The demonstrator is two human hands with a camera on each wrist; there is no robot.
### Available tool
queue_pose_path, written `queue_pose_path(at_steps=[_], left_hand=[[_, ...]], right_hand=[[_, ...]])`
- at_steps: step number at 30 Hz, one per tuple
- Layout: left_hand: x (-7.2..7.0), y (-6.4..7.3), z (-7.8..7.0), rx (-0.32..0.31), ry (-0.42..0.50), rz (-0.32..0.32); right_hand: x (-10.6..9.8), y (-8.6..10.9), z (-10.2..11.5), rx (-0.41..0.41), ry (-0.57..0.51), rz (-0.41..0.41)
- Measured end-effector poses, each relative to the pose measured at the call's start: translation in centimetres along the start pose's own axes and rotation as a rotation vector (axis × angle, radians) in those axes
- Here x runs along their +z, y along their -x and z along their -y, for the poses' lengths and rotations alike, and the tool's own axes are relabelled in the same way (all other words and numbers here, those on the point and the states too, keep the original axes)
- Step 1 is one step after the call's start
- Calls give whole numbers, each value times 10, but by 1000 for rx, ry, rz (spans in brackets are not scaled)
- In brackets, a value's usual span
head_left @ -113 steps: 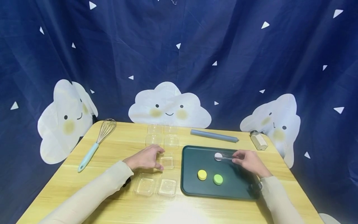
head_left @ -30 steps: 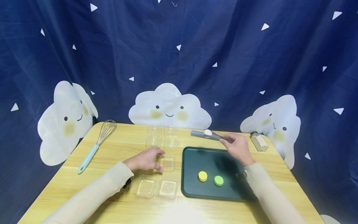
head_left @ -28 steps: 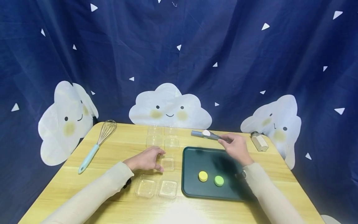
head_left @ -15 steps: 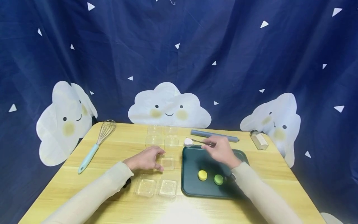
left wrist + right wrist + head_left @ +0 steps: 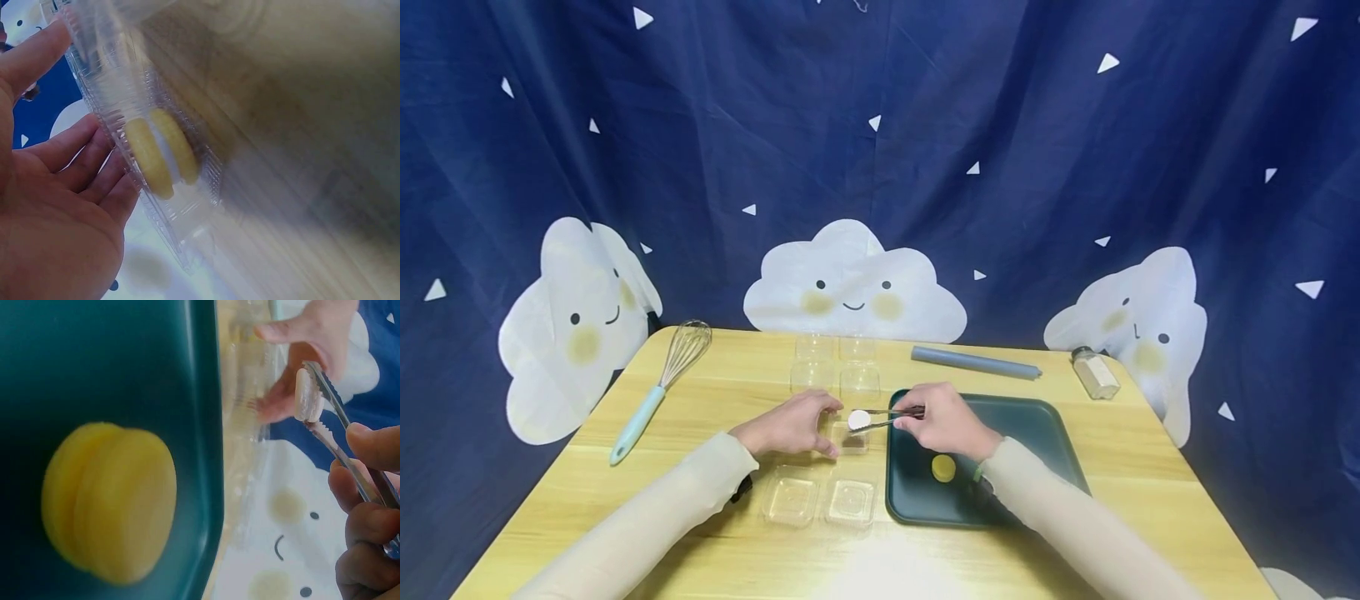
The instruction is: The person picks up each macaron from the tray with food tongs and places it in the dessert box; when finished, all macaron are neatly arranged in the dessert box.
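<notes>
My right hand (image 5: 947, 421) pinches a pair of small metal tongs (image 5: 347, 447). A pale pinkish-white macaron (image 5: 859, 420) sits between their serrated tips, over a clear plastic box (image 5: 853, 446). My left hand (image 5: 784, 429) stays at that box, fingers and thumb spread, with fingertips touching its clear rim. In the left wrist view a yellow macaron (image 5: 159, 153) shows within the clear plastic by those fingers; the head view hides it. Another yellow macaron (image 5: 943, 468) lies on the dark green tray (image 5: 1037, 425). Only a sliver of green macaron (image 5: 977, 472) shows beside my right wrist.
A nearer clear box (image 5: 792, 497) and more clear plastic boxes (image 5: 859, 381) toward the back line the table's middle. A whisk (image 5: 658, 392) lies left. Behind the tray are a blue-grey rolled item (image 5: 973, 362) and a dark-capped jar (image 5: 1094, 375).
My right hand has lifted the pale macaron off the tray with the tongs and carried it left to the box by my left hand. The left hand has stayed in place.
</notes>
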State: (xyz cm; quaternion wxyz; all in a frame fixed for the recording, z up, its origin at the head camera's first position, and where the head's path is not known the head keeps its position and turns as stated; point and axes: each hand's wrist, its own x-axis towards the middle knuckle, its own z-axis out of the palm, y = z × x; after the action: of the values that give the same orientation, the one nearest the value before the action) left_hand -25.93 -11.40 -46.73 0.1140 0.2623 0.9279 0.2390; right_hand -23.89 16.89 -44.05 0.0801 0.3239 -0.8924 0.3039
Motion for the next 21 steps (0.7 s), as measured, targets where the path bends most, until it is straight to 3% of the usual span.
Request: queue_pose_path(at_steps=[10, 21], left_hand=[[0, 0, -1, -2, 8, 2], [1, -3, -2, 22, 11, -11]], right_hand=[[19, -7, 0, -74, 92, 17], [31, -15, 2, -39, 183, 129]])
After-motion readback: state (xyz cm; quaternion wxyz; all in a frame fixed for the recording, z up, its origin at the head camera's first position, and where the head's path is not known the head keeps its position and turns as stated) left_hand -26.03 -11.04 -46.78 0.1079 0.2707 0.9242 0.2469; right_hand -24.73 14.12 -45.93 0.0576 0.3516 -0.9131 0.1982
